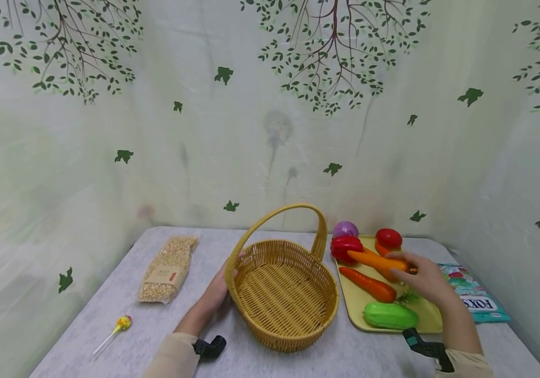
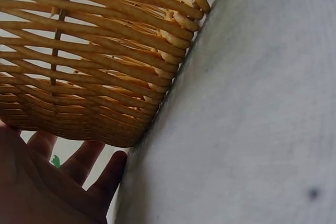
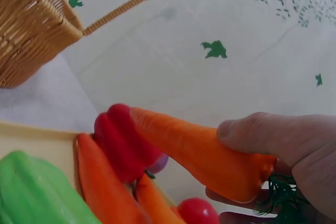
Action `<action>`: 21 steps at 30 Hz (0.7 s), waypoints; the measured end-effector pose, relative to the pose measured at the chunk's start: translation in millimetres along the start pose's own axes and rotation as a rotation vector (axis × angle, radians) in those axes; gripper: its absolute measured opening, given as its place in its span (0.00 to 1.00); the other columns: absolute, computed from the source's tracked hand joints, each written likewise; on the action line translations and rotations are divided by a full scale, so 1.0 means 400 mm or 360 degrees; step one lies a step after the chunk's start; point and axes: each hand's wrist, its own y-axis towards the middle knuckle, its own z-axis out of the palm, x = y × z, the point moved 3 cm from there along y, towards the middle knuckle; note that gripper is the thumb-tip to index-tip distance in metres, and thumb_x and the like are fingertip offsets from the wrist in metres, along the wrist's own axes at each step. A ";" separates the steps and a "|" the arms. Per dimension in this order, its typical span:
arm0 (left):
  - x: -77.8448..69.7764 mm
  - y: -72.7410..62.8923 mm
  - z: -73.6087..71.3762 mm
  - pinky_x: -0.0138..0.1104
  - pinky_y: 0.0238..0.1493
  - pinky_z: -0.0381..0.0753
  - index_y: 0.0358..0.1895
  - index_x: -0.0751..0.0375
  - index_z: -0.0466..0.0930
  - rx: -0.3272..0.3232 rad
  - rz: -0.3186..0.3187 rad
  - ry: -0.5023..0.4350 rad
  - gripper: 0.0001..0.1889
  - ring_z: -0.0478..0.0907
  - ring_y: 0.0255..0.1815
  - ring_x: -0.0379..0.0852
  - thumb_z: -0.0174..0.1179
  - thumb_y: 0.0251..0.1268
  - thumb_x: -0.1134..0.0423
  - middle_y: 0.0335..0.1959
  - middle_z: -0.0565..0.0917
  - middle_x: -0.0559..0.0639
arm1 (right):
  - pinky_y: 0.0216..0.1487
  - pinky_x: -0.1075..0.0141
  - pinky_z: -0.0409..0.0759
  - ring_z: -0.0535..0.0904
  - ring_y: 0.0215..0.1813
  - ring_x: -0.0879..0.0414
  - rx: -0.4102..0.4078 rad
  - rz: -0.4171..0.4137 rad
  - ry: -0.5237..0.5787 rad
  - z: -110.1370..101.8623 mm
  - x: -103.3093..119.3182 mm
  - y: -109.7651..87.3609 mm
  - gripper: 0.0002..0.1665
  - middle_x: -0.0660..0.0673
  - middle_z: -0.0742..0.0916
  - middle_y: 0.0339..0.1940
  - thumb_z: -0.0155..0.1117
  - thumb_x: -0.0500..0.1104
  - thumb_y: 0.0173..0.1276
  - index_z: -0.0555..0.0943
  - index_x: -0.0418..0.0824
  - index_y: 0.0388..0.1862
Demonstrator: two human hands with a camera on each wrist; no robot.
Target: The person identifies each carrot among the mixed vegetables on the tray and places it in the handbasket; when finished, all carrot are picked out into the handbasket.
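An orange carrot (image 3: 194,145) is pinched between the thumb and fingers of my right hand (image 1: 423,275), lifted above a yellow tray (image 1: 357,315). Its green top shows under the palm in the right wrist view. My left hand (image 1: 215,294) rests against the left side of a wicker basket (image 1: 284,294), fingers spread along its wall in the left wrist view. Nothing lies inside the basket, and its handle arches over it. On the tray are a darker orange carrot (image 1: 369,285), a green vegetable (image 1: 390,315) and a red bell pepper (image 1: 345,248).
A purple round vegetable (image 1: 345,229) and a red tomato-like one (image 1: 389,239) sit at the tray's back. A teal FOX'S packet (image 1: 479,302) lies right of it. Left of the basket lie a bag of grains (image 1: 168,270) and a lollipop (image 1: 120,324). A patterned curtain (image 1: 270,131) stands behind.
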 end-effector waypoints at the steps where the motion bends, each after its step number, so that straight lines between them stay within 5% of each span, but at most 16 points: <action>1: 0.001 0.001 0.000 0.58 0.80 0.36 0.76 0.52 0.60 0.0000 -0.0006 -0.0002 0.24 0.44 0.83 0.56 0.38 0.81 0.62 0.80 0.58 0.55 | 0.50 0.51 0.81 0.75 0.54 0.41 -0.0009 -0.0018 0.0012 -0.003 0.008 -0.001 0.29 0.32 0.80 0.61 0.62 0.58 0.71 0.78 0.45 0.65; 10: -0.001 0.004 -0.003 0.58 0.80 0.37 0.75 0.53 0.62 -0.0003 0.0000 -0.0002 0.23 0.46 0.83 0.55 0.40 0.80 0.59 0.79 0.60 0.55 | 0.39 0.69 0.80 0.76 0.47 0.49 -0.0005 -0.0192 0.0170 -0.003 0.072 0.000 0.25 0.39 0.84 0.52 0.66 0.55 0.69 0.80 0.45 0.60; 21: -0.007 -0.003 -0.004 0.57 0.80 0.37 0.73 0.57 0.64 -0.0002 0.0043 -0.0023 0.22 0.45 0.83 0.55 0.39 0.80 0.61 0.79 0.61 0.55 | 0.42 0.67 0.80 0.75 0.48 0.49 0.0041 -0.0274 0.0218 0.024 0.131 0.004 0.21 0.43 0.85 0.52 0.68 0.57 0.67 0.83 0.52 0.56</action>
